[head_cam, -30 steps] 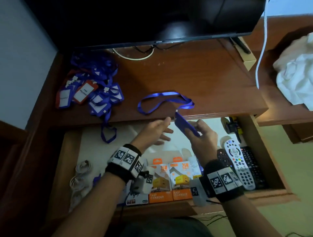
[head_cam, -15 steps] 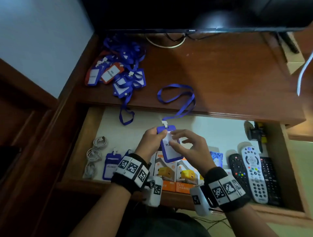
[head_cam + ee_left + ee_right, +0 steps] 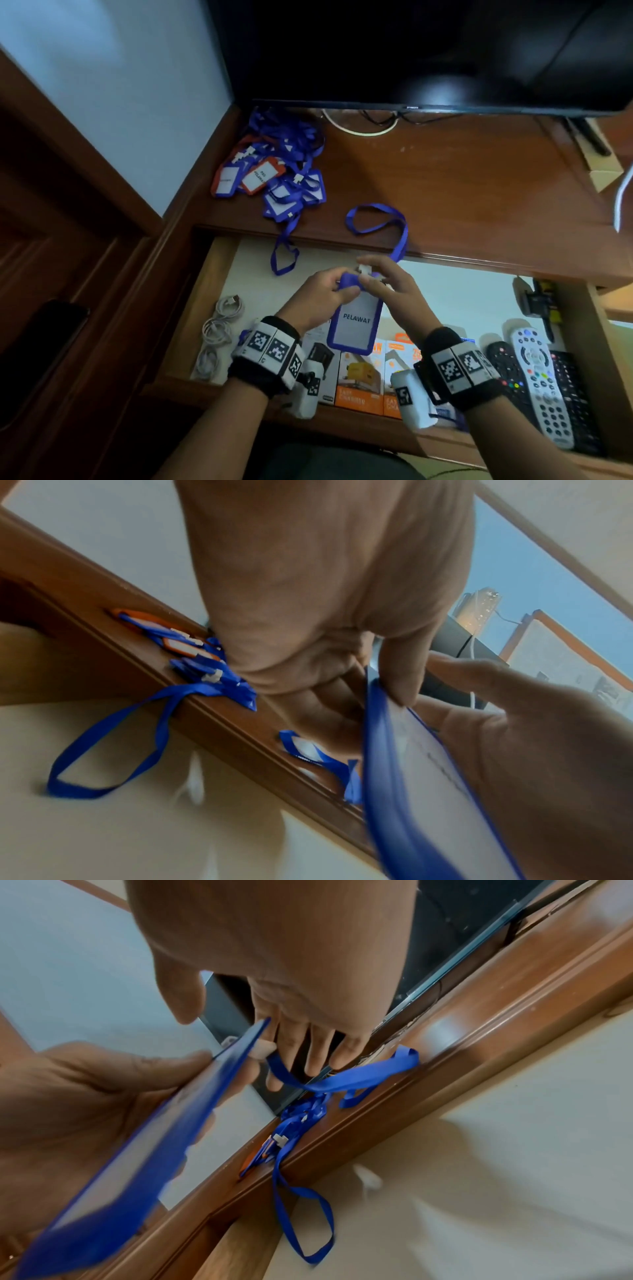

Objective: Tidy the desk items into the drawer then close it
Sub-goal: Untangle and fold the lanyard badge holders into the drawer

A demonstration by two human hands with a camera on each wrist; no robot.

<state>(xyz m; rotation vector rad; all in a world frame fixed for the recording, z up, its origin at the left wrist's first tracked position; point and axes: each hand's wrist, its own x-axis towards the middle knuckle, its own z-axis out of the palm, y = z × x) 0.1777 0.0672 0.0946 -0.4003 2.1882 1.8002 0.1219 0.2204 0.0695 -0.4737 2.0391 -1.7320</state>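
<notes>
A blue badge holder [image 3: 356, 325] with a white card reading PELAWAT hangs upright over the open drawer [image 3: 462, 301]. My left hand [image 3: 325, 291] pinches its top left edge, thumb in front and fingers behind, as the left wrist view shows at the badge holder [image 3: 411, 791]. My right hand [image 3: 394, 291] pinches the white clip [image 3: 364, 270] at its top. The blue lanyard [image 3: 404, 233] runs from that clip up onto the desk top [image 3: 479, 192], where it lies in a loop. A pile of badges [image 3: 274, 178] with tangled lanyards sits at the desk's back left.
In the drawer lie coiled white cables [image 3: 219, 329] at the left, orange charger boxes [image 3: 359, 380] at the front and remote controls [image 3: 537, 377] at the right. A lanyard loop [image 3: 284, 257] hangs from the pile over the desk edge. A dark screen [image 3: 428, 51] stands behind.
My right hand has moved from the card's face up to the white clip. The badge holder hangs a little higher and straighter. My left hand keeps its hold.
</notes>
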